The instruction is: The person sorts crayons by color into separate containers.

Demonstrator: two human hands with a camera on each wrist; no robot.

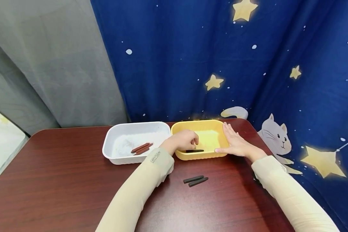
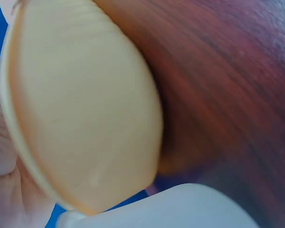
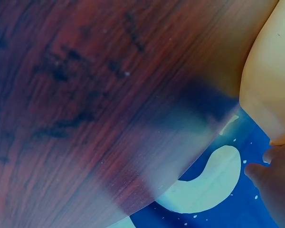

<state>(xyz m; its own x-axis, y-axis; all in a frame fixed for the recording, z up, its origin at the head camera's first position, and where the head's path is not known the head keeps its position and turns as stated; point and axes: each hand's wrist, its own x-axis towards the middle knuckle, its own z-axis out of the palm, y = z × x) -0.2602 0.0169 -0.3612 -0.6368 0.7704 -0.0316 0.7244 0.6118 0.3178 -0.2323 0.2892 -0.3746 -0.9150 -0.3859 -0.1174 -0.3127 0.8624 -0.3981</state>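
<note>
My left hand (image 1: 184,140) reaches over the front of a yellow plastic basket (image 1: 188,156), fingers curled downward inside it. Right below those fingertips a black crayon (image 1: 198,150) lies along the basket's front wall; I cannot tell whether the fingers pinch it. My right hand (image 1: 235,141) rests against the basket's right end, fingers straight along the rim and thumb at the front corner. The left wrist view shows the basket's outer wall (image 2: 85,104) close up. In the right wrist view, fingertips (image 3: 280,180) appear below the basket.
Left of the yellow basket stands a white basket (image 1: 119,160) holding several reddish-brown crayons (image 1: 142,148). Two black crayons (image 1: 195,181) lie on the dark wooden table (image 1: 75,180) in front. A blue star-patterned curtain (image 1: 174,64) hangs behind the table edge.
</note>
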